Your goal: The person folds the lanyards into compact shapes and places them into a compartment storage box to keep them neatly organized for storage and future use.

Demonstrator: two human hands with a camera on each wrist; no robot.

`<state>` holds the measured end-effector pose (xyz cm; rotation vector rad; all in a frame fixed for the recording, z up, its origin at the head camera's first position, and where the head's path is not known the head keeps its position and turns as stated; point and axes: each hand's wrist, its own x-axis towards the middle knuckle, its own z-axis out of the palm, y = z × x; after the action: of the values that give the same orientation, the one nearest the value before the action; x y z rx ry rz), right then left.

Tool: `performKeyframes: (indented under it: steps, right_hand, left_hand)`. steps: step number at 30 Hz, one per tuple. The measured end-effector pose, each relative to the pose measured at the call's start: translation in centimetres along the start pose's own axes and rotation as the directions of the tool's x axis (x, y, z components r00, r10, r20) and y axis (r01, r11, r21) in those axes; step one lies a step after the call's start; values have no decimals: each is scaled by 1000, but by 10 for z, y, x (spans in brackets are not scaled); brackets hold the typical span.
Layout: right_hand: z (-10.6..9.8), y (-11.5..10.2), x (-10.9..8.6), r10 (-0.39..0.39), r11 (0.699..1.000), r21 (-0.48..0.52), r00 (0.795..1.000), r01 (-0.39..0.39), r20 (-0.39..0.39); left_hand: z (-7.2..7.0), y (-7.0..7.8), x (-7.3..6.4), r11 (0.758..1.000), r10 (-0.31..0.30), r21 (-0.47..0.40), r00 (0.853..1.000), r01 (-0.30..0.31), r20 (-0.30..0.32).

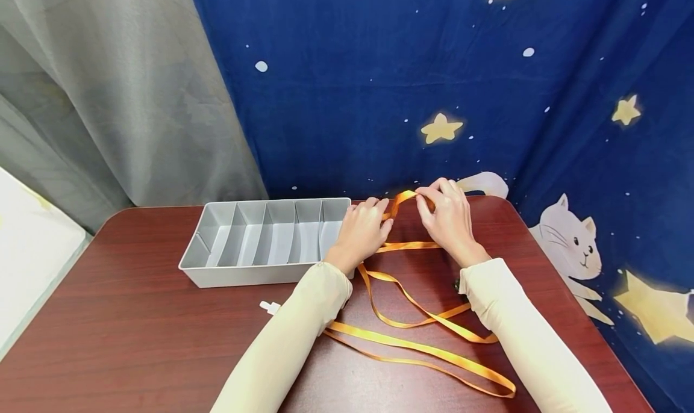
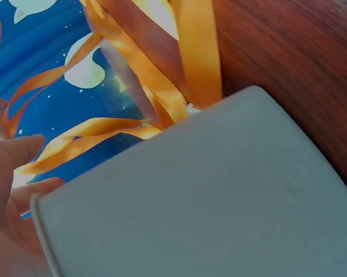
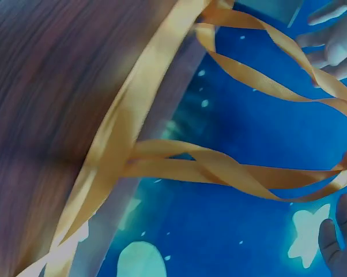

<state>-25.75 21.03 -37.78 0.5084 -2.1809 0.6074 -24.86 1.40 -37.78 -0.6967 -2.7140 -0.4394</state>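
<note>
A long orange lanyard [image 1: 417,347] lies in loops across the table under both forearms. Its white plastic clip [image 1: 269,307] shows beside the left sleeve. My right hand [image 1: 447,214] pinches a raised stretch of the orange strap between thumb and fingers, near the table's back edge. Close to its left is my left hand [image 1: 362,229], over the right end of the grey drawer organizer [image 1: 255,274]. In the left wrist view, the strap passes between the left thumb [image 2: 23,151] and a finger, which stand apart. The right wrist view shows the left fingers [image 3: 335,46] spread beside the strap.
The organizer has several narrow compartments side by side, and its outer wall fills much of the left wrist view. Behind the table's back edge hang a grey curtain [image 1: 135,100] and a blue star-patterned curtain [image 1: 347,100]. A white surface [image 1: 32,256] stands at the far left.
</note>
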Motion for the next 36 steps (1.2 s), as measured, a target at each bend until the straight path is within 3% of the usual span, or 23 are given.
performKeyframes:
  steps: [6, 8, 10, 15, 18, 20, 22, 25, 26, 28, 30, 36]
  right_hand:
    - [-6, -13, 7, 31, 996, 90, 999, -29, -17]
    - [-9, -17, 10, 40, 992, 122, 999, -38, -14]
    - [-13, -21, 13, 47, 988, 147, 999, -45, -12]
    - [-20, -28, 21, 19, 991, 135, 1000, -22, 18]
    - [-25, -31, 27, -28, 994, 110, 999, 23, 36]
    - [-29, -34, 31, -60, 992, 113, 997, 56, 38]
    - [-33, -36, 35, -89, 989, 126, 995, 83, 43]
    - [-37, -39, 38, -119, 983, 144, 992, 111, 48]
    - [-39, -39, 39, -126, 983, 143, 991, 118, 48]
    - [-40, -40, 40, -126, 983, 140, 991, 119, 36]
    - [-42, -41, 41, -123, 984, 133, 992, 118, 23]
    - [-48, -46, 45, -106, 983, 152, 994, 103, 11]
  left_hand:
    - [-2, 1, 3, 991, -27, -134, 1000, 28, 10]
    - [-4, 0, 4, 975, -48, -217, 999, 52, 21]
    - [-5, 0, 5, 944, -76, -319, 997, 82, 31]
    - [-7, -2, 7, 823, -111, -560, 994, 92, 0]
    - [-8, -3, 7, 774, -100, -631, 994, 54, -38]
    - [-8, -4, 7, 726, -88, -686, 995, 36, -41]
    - [-10, -6, 7, 655, -72, -756, 997, 19, -37]
    - [-13, -7, 6, 515, -48, -857, 999, 8, -20]
    - [-14, -7, 5, 479, -42, -878, 999, 2, -21]
    - [-17, -6, 3, 438, -36, -899, 999, -10, -29]
    - [-19, -5, 1, 421, -36, -907, 999, -19, -38]
    - [-23, -1, -3, 418, -41, -907, 996, -57, -81]
